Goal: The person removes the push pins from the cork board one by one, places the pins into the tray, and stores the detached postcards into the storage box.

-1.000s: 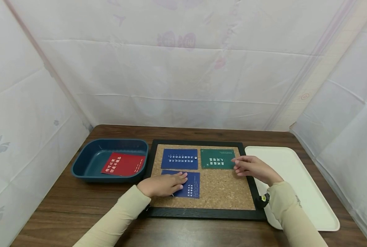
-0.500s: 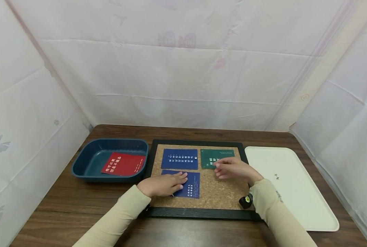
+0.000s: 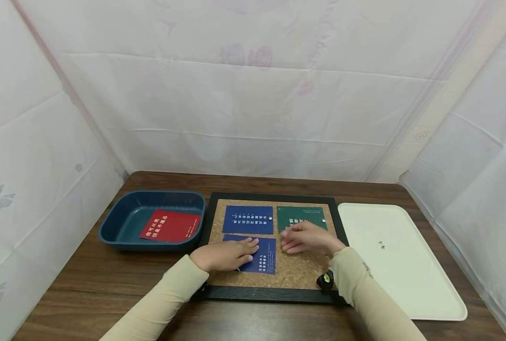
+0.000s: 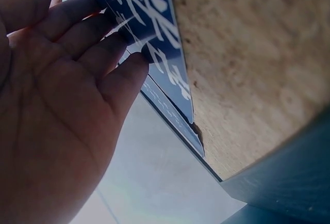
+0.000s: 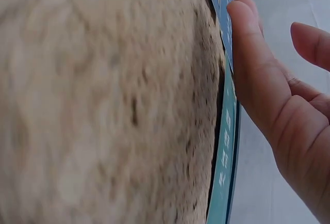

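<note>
In the head view, my left hand (image 3: 225, 255) lies with straight fingers on the lower blue card (image 3: 264, 258), covering its left part. The left wrist view shows these fingers touching the printed card (image 4: 160, 38). My right hand (image 3: 307, 238) hovers by the lower edge of a green card (image 3: 297, 214), fingers loosely bent, over the corkboard (image 3: 308, 270). No object shows between its thumb and fingers (image 5: 252, 53) in the right wrist view. A silvery pushpin (image 3: 324, 220) sits at the green card's right edge. Another pushpin (image 3: 270, 218) marks the upper blue card (image 3: 247, 219).
Left of the black-framed board stands a teal basin (image 3: 125, 222) with a red card (image 3: 170, 226) in it. A white tray (image 3: 414, 270) lies to the right, bearing a few tiny pins (image 3: 382, 245). White cloth (image 3: 253, 104) encloses the wooden table (image 3: 91, 289).
My right hand has moved left from the green card's right edge to its lower left, uncovering the pushpin there. The left hand stays in place on the lower blue card.
</note>
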Available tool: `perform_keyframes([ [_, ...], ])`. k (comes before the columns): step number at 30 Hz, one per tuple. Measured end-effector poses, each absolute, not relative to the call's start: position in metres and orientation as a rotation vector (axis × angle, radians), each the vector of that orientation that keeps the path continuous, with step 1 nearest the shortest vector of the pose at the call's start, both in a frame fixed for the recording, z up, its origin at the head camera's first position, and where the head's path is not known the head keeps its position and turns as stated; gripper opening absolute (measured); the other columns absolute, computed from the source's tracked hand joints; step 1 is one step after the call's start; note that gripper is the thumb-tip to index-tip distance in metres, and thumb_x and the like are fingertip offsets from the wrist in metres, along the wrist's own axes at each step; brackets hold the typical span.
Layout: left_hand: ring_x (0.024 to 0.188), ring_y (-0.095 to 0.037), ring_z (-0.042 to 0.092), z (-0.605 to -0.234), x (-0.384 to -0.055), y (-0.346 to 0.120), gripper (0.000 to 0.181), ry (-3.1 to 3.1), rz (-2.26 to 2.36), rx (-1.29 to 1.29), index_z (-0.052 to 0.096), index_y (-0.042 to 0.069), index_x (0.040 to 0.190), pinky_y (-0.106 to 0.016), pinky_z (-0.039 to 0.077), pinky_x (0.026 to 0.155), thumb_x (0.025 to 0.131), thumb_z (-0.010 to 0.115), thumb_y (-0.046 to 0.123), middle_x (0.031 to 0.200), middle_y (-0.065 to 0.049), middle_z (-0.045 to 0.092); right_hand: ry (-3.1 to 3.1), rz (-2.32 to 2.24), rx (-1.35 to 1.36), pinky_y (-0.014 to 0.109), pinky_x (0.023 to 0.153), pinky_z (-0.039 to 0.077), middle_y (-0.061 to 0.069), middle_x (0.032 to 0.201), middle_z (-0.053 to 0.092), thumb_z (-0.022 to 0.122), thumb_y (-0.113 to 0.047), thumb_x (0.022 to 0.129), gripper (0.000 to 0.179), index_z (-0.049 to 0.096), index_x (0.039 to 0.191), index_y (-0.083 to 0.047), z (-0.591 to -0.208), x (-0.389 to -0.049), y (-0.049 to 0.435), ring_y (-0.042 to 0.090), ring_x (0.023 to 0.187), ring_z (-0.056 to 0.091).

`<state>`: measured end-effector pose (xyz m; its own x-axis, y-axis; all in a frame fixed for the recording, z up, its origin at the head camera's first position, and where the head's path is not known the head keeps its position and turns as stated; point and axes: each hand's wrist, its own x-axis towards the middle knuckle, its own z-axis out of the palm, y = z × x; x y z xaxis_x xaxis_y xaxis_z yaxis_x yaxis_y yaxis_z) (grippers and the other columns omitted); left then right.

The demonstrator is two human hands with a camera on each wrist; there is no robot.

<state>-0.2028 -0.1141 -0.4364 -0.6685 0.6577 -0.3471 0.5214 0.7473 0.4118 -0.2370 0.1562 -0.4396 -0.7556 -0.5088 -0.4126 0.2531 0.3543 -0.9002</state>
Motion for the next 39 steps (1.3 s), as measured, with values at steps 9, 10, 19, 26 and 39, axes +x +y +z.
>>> perform_keyframes([
  [9,0.146,-0.017,0.026,-0.437,-0.203,-0.114,0.046,2.471,0.400,0.905,0.042,0.016,0.147,-0.043,0.030,0.116,0.103,0.043,0.030,0.157,0.002,0.030,1.920,-1.463,-0.173,0.031,0.077,0.059,0.016,0.097,0.069,0.045,-0.013,0.101,0.032,0.058,0.120,0.010,-0.445,-0.233,0.142,0.015,0.082,0.071],
  [10,0.146,-0.017,0.026,-0.437,-0.203,-0.114,0.046,2.472,0.400,0.906,0.042,0.016,0.147,-0.043,0.030,0.116,0.103,0.043,0.030,0.157,0.002,0.030,1.924,-1.461,-0.170,0.031,0.077,0.059,0.016,0.097,0.069,0.045,-0.013,0.101,0.031,0.058,0.119,0.009,-0.446,-0.232,0.141,0.016,0.082,0.071],
  [19,0.146,-0.017,0.026,-0.435,-0.202,-0.114,0.046,2.470,0.405,0.902,0.041,0.016,0.147,-0.043,0.030,0.116,0.104,0.042,0.030,0.157,0.002,0.029,1.921,-1.470,-0.147,0.030,0.075,0.059,0.016,0.094,0.069,0.048,-0.015,0.101,0.032,0.060,0.118,0.010,-0.448,-0.230,0.139,0.015,0.080,0.071],
  [26,0.146,-0.017,0.026,-0.435,-0.202,-0.114,0.046,2.471,0.406,0.907,0.041,0.016,0.147,-0.042,0.030,0.116,0.104,0.042,0.030,0.157,0.002,0.029,1.917,-1.467,-0.107,0.030,0.074,0.059,0.017,0.094,0.069,0.048,-0.017,0.101,0.034,0.060,0.115,0.011,-0.445,-0.230,0.136,0.015,0.079,0.072],
  [39,0.146,-0.017,0.026,-0.435,-0.202,-0.113,0.045,2.468,0.401,0.900,0.041,0.016,0.147,-0.042,0.030,0.116,0.104,0.042,0.029,0.157,0.002,0.029,1.961,-1.460,-0.063,0.030,0.075,0.060,0.018,0.097,0.070,0.050,-0.017,0.100,0.036,0.058,0.120,0.012,-0.445,-0.228,0.131,0.016,0.080,0.071],
])
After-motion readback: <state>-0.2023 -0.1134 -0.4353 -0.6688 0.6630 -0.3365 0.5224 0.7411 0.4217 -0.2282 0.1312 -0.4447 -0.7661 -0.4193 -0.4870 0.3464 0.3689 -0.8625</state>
